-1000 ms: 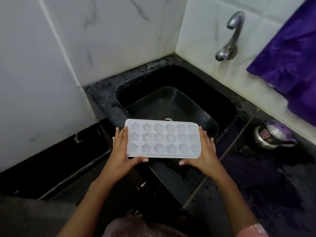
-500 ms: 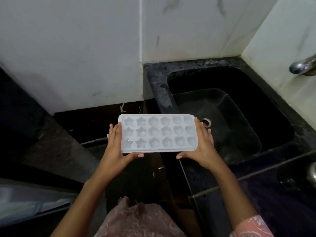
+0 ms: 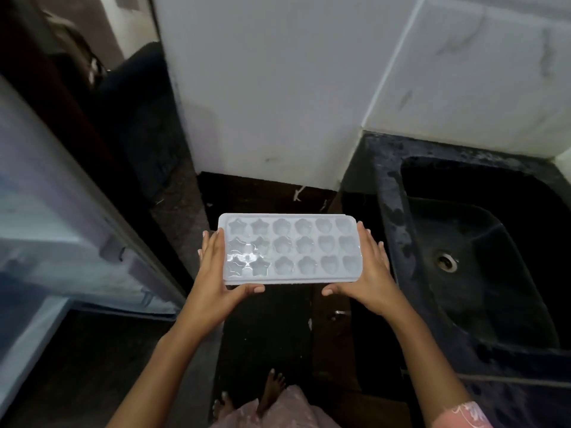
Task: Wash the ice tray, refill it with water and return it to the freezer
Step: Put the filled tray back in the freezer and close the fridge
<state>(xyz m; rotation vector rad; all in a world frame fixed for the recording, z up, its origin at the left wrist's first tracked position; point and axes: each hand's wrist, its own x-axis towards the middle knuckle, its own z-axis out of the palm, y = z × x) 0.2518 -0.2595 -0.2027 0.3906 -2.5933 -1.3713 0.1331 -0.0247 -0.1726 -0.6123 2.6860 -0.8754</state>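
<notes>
A white ice tray with star, flower and heart moulds is held level in front of me, above the dark floor. Water glints in its moulds, brightest in the star moulds at the left end. My left hand grips the tray's left end, thumb under the front edge. My right hand grips the right end the same way. The black sink lies to the right of the tray, its drain showing. A pale appliance with an open door, blurred, stands at the left.
A white tiled wall rises straight ahead, ending at a corner beside a dark gap on the left. The black counter rim runs around the sink. My bare feet show below the tray on the dark floor.
The view has swung left: the sink slid from the centre to the right edge, the tap left the frame, and the pale appliance came in at the left. Both hands kept the tray level.
</notes>
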